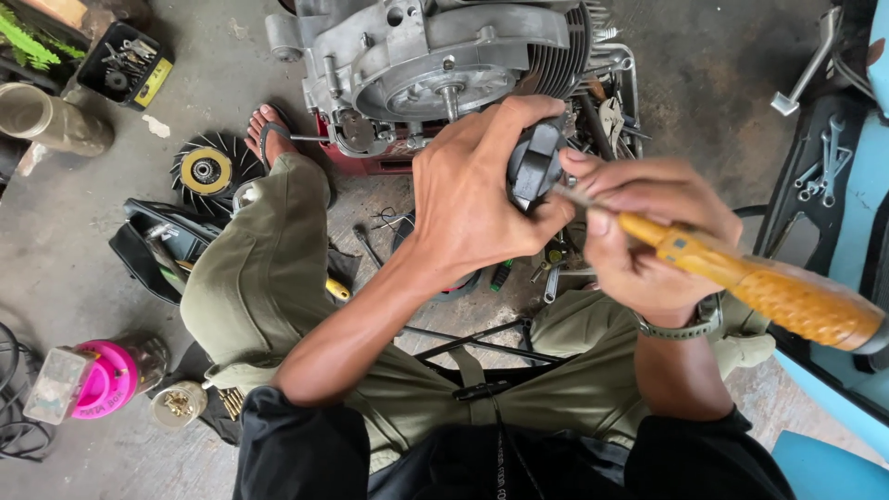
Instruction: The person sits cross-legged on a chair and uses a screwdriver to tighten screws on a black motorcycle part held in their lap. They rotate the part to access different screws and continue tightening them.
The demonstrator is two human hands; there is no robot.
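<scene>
1. Far left, on the concrete floor (pixel 56 268): a pink-lidded jar (pixel 100 378), a small tub of brass bits (pixel 178 404), a black tray of loose hardware (pixel 125 65), and a finned flywheel (pixel 208 171) beside my sandalled foot (pixel 269 130).
2. My left knee (pixel 255 268) is raised; a black tool bag (pixel 157 245) lies just beyond it.
3. My left hand (pixel 468 199) is curled around a small black part (pixel 532 167), fingers over the top and thumb under its lower edge. I hold it up in front of me, below the grey engine case (pixel 435 60).
4. The black part looks like hard moulded plastic or rubber: light, stiff, possibly brittle at the edges. I judge the broad sides are the safest hold, with the face being worked left open.
5. My right hand (pixel 639 245) is closed on a yellow-handled screwdriver (pixel 759 287), fingers pinching near the shank, with the blade at the part's right side. The ribbed handle should grip well, and the blade could slip toward my left thumb.
6. Far right: wrenches (pixel 824 167) lie on a dark panel by a light blue body (pixel 861 185).
</scene>
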